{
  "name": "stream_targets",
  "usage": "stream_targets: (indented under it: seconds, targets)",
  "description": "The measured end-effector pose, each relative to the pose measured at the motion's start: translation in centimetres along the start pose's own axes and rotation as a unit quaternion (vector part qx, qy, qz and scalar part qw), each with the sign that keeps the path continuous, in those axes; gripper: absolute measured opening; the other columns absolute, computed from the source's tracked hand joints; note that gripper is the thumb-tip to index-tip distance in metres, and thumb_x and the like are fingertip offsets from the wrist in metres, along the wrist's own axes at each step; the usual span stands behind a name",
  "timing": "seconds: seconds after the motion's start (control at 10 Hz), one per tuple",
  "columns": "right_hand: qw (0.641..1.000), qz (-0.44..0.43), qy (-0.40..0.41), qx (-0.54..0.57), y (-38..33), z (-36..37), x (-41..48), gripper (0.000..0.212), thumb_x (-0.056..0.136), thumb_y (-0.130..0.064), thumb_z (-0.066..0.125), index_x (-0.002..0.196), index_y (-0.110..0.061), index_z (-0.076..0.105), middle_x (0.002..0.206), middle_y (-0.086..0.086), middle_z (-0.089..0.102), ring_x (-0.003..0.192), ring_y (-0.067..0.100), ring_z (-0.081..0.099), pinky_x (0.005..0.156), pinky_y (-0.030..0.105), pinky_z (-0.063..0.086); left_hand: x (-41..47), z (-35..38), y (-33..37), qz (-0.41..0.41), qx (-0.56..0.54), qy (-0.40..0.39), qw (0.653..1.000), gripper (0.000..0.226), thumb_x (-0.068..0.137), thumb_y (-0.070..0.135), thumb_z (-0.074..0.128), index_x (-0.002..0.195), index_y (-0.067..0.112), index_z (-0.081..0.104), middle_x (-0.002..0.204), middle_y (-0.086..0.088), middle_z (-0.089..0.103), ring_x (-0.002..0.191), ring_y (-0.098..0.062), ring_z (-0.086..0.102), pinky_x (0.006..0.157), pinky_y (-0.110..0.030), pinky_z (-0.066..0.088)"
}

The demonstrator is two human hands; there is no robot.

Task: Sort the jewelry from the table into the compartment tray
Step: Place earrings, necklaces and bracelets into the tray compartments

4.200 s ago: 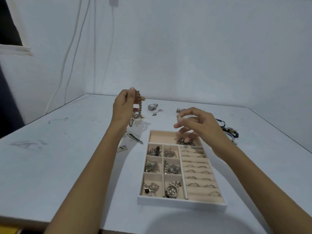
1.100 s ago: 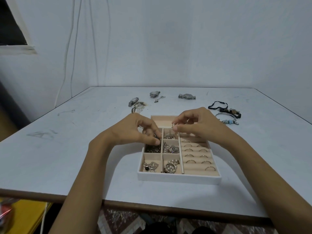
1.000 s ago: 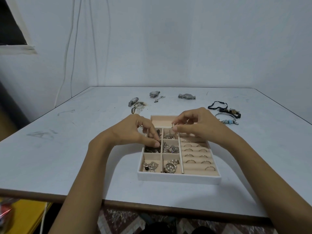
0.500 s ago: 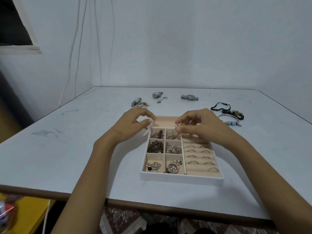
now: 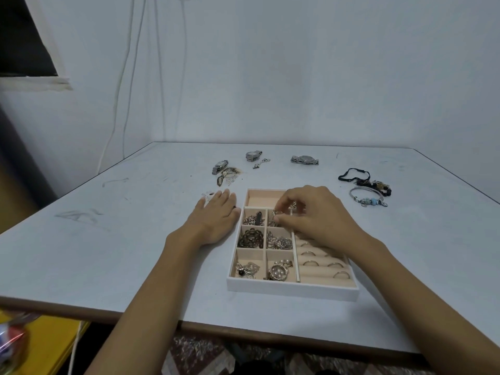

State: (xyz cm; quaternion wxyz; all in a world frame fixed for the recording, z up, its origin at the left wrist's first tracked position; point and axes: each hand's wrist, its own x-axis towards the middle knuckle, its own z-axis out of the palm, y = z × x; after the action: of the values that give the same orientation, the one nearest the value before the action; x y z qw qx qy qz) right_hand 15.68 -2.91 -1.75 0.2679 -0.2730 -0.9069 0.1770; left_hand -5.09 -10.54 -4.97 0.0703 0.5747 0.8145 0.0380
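Left hand (image 5: 213, 220) flat, empty, beside tray (image 5: 292, 289); right hand (image 5: 316, 215) pinches a small piece (image 5: 276, 213) — maybe an earring — lower it gently.

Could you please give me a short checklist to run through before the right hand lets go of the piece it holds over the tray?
1. Grip: the right hand pinches a small metal piece between thumb and fingertips: ok.
2. Aim: the piece is over one small compartment, free of the dividers: cannot tell, since the fingers partly hide it.
3. Support: the compartment tray lies flat on the table: ok.
4. Clearance: the left hand rests flat beside the tray, outside it: ok.
5. Sorting finished: not ok. A silver watch and a beaded bracelet, among other pieces, lie outside the tray.
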Motion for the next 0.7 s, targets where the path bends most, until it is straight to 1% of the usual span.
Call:
stream_targets:
  seconds: [0.1,0.3,0.5,0.6,0.7]
  targets:
    - [1.000,-0.008,-0.018,-0.018,-0.11,0.16,-0.01,0.008,0.078,-0.037,0.073,0.084,-0.032,0.071,0.070,-0.016,0.060,0.074,0.003,0.057,0.072,0.031,0.049,0.02,-0.07,0.00,-0.001,0.002,-0.003,1.000,0.053,0.104,0.032,0.012,0.153,0.015,-0.001,0.161,-0.003,-0.008,0.148,-0.015,-0.008,0.120,-0.039,-0.004]
    - [0.999,-0.030,-0.041,-0.014,0.14,0.29,0.25,0.009,0.081,-0.034,0.072,0.085,-0.027,0.075,0.084,-0.016,0.063,0.079,0.005,0.058,0.074,0.035,0.050,0.13,0.01,-0.05,0.000,0.004,-0.002,1.000,0.053,0.104,0.032,0.012,0.153,0.014,0.000,0.161,-0.003,-0.007,0.148,-0.015,-0.007,0.120,-0.040,-0.004]
    - [0.999,-0.033,-0.041,-0.010,0.28,0.32,0.29,0.009,0.083,-0.032,0.070,0.086,-0.027,0.076,0.089,-0.014,0.066,0.082,0.006,0.058,0.072,0.030,0.049,0.37,0.27,-0.21,0.002,0.004,0.005,1.000,0.053,0.104,0.032,0.012,0.153,0.015,0.000,0.161,-0.003,-0.006,0.148,-0.015,-0.006,0.120,-0.041,-0.004]
    - [0.998,-0.042,-0.047,-0.017,0.34,0.48,0.27,0.010,0.086,-0.031,0.067,0.089,-0.028,0.076,0.092,-0.014,0.064,0.085,0.005,0.054,0.068,0.020,0.041,0.42,0.44,-0.22,0.004,0.001,0.016,1.000,0.052,0.104,0.032,0.013,0.153,0.015,0.004,0.161,-0.002,-0.003,0.148,-0.016,-0.004,0.120,-0.041,-0.002]
    - [0.997,-0.049,-0.052,-0.022,0.44,0.51,0.25,0.010,0.087,-0.030,0.065,0.090,-0.029,0.075,0.095,-0.012,0.064,0.089,0.004,0.050,0.069,0.019,0.038,0.49,0.37,-0.15,0.015,-0.005,0.052,0.999,0.052,0.102,0.035,0.014,0.147,0.013,0.027,0.157,-0.005,0.021,0.146,-0.020,0.015,0.117,-0.041,0.011]
